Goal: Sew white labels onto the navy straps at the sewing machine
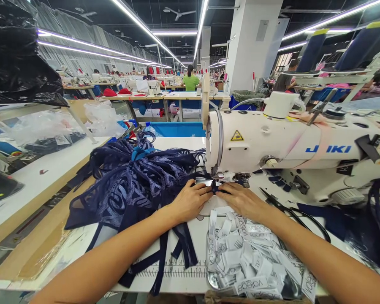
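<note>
Left hand (pixel 191 200) and right hand (pixel 240 200), fingers bent, flank the navy fabric (pixel 214 185) beneath the sewing machine (pixel 247 141) head; whether either pinches it cannot be determined. Caution: fabric slippage could draw nearby fingertips into needle contact

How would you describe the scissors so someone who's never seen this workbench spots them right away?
Start at the big white sewing machine with blue lettering, then drop to the tabletop beneath its arm. The scissors lie there, between the machine and the person's right forearm. They're black with large looped handles, unlike the limp navy cloth to their right.
</note>
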The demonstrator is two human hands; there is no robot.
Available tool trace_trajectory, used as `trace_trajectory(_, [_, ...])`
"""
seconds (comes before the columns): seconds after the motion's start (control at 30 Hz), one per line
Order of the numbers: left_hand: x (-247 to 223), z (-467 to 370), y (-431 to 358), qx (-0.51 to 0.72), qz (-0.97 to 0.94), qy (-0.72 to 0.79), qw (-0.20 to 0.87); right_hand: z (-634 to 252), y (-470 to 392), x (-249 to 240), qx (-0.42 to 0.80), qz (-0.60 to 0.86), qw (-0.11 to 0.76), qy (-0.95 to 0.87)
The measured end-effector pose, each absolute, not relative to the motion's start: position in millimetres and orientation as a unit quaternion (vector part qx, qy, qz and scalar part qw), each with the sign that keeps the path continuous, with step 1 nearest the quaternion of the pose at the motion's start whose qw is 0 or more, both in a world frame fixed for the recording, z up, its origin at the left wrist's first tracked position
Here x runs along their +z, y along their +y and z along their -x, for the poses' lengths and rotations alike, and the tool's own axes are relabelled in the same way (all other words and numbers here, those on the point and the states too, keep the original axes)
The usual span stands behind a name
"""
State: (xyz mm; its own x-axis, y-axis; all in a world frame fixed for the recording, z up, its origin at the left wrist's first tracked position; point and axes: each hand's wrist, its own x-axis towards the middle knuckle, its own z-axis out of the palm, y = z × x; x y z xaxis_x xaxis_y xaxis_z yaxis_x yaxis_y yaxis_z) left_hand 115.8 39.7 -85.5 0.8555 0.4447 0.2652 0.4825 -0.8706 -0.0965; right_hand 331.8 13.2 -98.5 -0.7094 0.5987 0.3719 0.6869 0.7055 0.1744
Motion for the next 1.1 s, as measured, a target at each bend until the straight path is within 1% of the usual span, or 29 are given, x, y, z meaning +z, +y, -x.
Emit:
trace_trajectory(0.37, [-82.0, -116.9, 46.2, -0.091, 0.96, -0.255, 0.077, -325.0, 12.1, -93.9, -0.143, 0.384, 0.153, -0.899])
trace_trajectory(0.6, [-81.1, -118.1, 56.7, -0.095, 0.957, -0.256, 0.099, -331.9, 18.5, -96.9, -0.104, 0.415, 0.164, -0.889])
trace_trajectory(0.7, [-79.8, -122.2, 53.7, -0.105, 0.946, -0.276, 0.132, -333.5, 22.6, -96.3, -0.081, 0.447, 0.167, -0.875])
trace_trajectory(0.77, [-78.8, -126.3, 47.6, -0.1, 0.932, -0.302, 0.172, -331.9, 24.1, -94.3, -0.079, 0.487, 0.152, -0.857])
trace_trajectory(0.9, [-77.9, -133.2, 36.6, -0.064, 0.903, -0.357, 0.229, -325.4, 21.1, -86.4, -0.096, 0.542, 0.087, -0.83])
trace_trajectory(1.0, [-77.2, -134.9, 38.7, -0.076, 0.892, -0.383, 0.229, -322.7, 13.0, -78.6, -0.107, 0.526, 0.056, -0.842])
trace_trajectory(1.1, [-76.8, -135.1, 48.6, -0.097, 0.899, -0.365, 0.22, -323.4, 3.2, -72.9, -0.111, 0.479, 0.043, -0.87])
